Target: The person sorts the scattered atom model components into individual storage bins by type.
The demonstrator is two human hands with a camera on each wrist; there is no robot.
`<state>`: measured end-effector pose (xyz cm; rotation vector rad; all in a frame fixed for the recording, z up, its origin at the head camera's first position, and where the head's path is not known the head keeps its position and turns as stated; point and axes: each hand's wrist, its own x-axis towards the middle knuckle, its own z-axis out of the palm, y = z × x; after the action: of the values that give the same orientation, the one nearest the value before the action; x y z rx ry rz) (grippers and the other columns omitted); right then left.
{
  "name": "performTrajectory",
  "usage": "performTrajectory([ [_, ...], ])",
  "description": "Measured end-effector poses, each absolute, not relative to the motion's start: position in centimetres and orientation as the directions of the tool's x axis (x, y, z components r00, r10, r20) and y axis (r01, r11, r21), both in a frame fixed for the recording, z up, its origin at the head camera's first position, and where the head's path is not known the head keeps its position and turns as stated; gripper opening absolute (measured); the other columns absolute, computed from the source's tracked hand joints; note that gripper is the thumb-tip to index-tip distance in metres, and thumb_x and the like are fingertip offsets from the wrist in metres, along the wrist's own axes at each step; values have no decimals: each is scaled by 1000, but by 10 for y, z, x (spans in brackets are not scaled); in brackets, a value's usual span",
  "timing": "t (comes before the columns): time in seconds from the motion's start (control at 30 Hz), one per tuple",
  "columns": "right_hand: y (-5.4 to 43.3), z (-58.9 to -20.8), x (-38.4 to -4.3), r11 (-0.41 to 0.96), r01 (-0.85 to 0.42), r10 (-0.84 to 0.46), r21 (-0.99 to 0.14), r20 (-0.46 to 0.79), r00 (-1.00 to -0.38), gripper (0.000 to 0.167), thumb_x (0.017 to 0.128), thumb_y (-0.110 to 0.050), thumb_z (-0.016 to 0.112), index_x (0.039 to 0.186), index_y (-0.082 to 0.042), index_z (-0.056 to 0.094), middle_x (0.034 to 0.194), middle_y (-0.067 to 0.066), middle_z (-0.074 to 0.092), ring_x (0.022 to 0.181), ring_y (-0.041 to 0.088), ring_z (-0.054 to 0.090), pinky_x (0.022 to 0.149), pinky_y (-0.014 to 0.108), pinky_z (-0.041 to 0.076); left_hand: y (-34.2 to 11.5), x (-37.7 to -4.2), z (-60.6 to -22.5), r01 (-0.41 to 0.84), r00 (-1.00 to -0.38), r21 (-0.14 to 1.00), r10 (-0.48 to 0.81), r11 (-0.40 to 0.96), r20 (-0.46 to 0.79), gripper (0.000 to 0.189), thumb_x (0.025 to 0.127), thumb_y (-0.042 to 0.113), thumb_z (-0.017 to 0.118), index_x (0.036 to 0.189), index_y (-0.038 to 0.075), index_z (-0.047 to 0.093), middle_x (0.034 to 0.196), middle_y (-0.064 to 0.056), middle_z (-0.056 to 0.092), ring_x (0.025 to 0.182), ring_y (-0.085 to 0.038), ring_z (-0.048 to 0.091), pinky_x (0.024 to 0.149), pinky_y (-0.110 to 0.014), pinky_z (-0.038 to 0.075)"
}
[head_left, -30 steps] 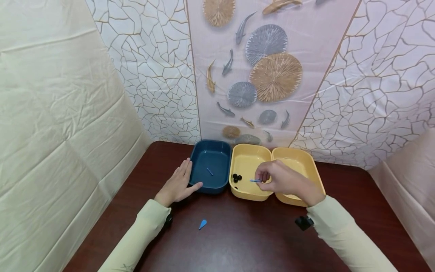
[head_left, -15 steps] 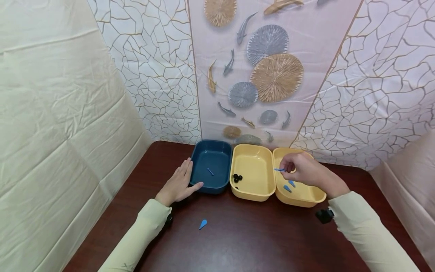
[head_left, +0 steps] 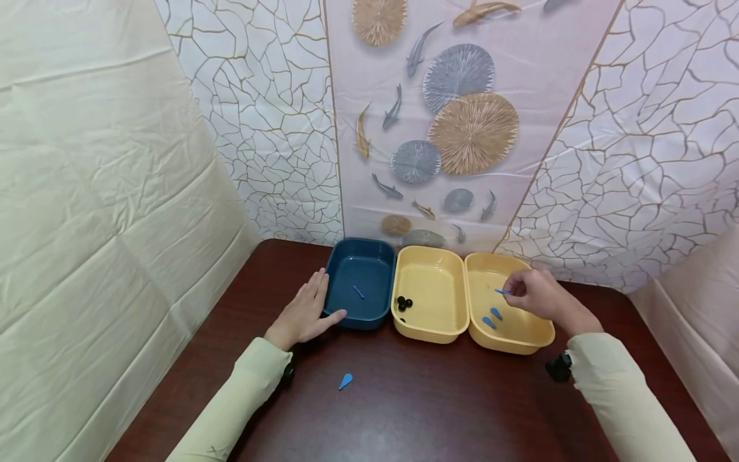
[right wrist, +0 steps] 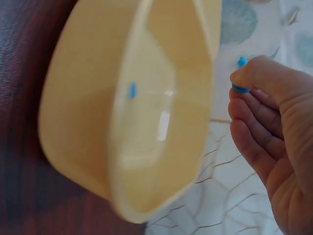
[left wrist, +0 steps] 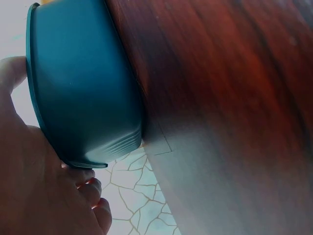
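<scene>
My right hand [head_left: 541,296] pinches a small blue plastic piece [head_left: 501,292] between thumb and fingertips, above the right yellow bin [head_left: 508,344]. In the right wrist view the knobbed tip of that piece [right wrist: 242,61] sticks out past the thumb; the fingers cover the rest. Two blue teardrop-shaped pieces [head_left: 489,322] lie inside this bin. Straight-fingered, my left hand [head_left: 299,311] rests against the left side and near corner of the dark blue bin [head_left: 359,323], its thumb at the near rim. A thin blue piece [head_left: 358,292] lies in the blue bin.
Between those bins stands another yellow bin [head_left: 427,333], with several black round pieces [head_left: 402,303] at its left side. One blue teardrop-shaped piece [head_left: 345,381] lies on the dark wooden table [head_left: 416,398]. A patterned cloth [head_left: 427,128] hangs behind the bins.
My right hand has moved right, from over the middle yellow bin to over the right one, still pinching the blue piece. The left hand has stayed at the blue bin.
</scene>
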<state>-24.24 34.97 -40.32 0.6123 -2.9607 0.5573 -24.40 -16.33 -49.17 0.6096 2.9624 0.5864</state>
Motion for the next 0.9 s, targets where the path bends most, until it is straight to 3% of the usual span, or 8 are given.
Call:
performTrajectory([
  [0.27, 364, -434, -247, 877, -315, -293, -363, 114, -949, 6, 90, -8, 79, 85, -7, 75, 82, 1, 75, 77, 12, 69, 67, 26, 56, -162, -243, -493, 368, -919, 375, 394, 851, 8, 104, 103, 69, 46, 169, 2, 3, 180, -15, -1, 167, -36, 5, 135, -54, 12],
  [0.57, 371, -455, -251, 895, -247, -240, -370, 66, -969, 9, 93, -8, 77, 95, 1, 76, 90, 12, 77, 87, 28, 74, 76, 46, 62, -161, -241, -493, 368, -918, 367, 397, 854, -1, 103, 103, 68, 46, 169, 2, 3, 180, -15, -1, 167, -35, 5, 135, -54, 13],
  [0.9, 348, -427, -245, 880, -370, -343, -296, 141, -929, 18, 90, -8, 80, 103, 4, 77, 93, 14, 78, 85, 27, 73, 77, 48, 62, -162, -242, -488, 366, -920, 372, 391, 853, 6, 103, 103, 67, 47, 169, 1, 4, 179, -16, 0, 167, -37, 6, 135, -55, 13],
])
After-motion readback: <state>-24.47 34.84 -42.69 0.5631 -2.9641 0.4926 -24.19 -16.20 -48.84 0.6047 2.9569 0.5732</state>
